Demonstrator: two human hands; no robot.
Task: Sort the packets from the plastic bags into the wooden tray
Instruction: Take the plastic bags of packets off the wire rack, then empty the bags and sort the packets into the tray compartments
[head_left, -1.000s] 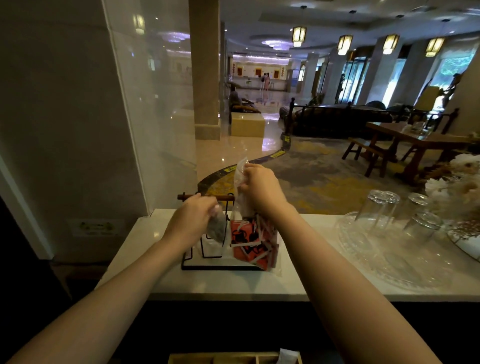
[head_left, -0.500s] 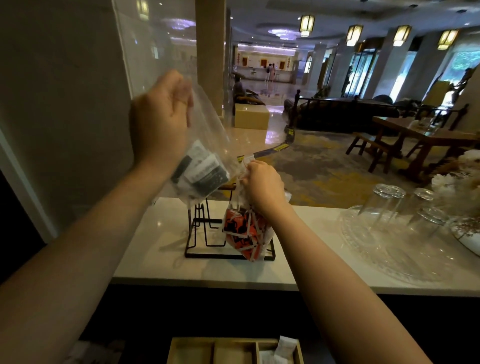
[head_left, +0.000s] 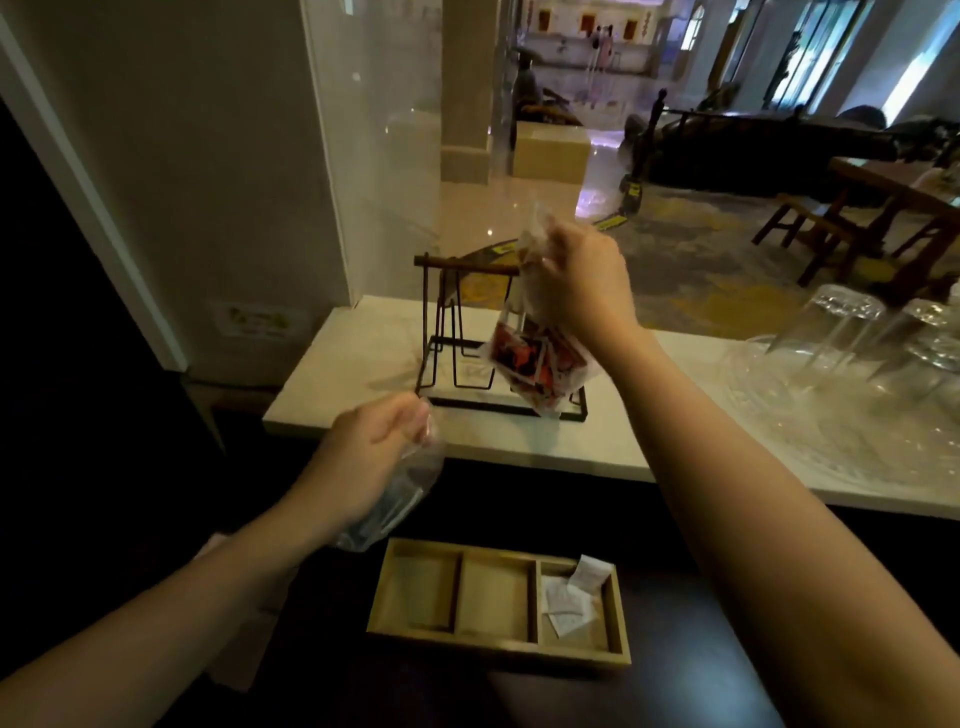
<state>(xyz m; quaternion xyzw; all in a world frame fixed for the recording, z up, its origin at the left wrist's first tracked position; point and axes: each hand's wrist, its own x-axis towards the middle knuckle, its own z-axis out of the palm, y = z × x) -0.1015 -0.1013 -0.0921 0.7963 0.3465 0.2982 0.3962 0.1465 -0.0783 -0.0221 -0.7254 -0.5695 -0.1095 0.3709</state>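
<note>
both hands are closed on bags. the left hand (head_left: 371, 457) pinches the top of a clear plastic bag of dark packets (head_left: 395, 506), just at ten o'clock of the three-compartment wooden tray (head_left: 498, 642). the right hand (head_left: 579, 288) grips a clear plastic bag of red-and-black packets (head_left: 535, 364), hanging at twelve o'clock above the pale stone surface (head_left: 519, 441). white paper packets (head_left: 569, 605) fill the right compartment. likely step: bringing the bags over. next, the dark packets need emptying into a free compartment.
</note>
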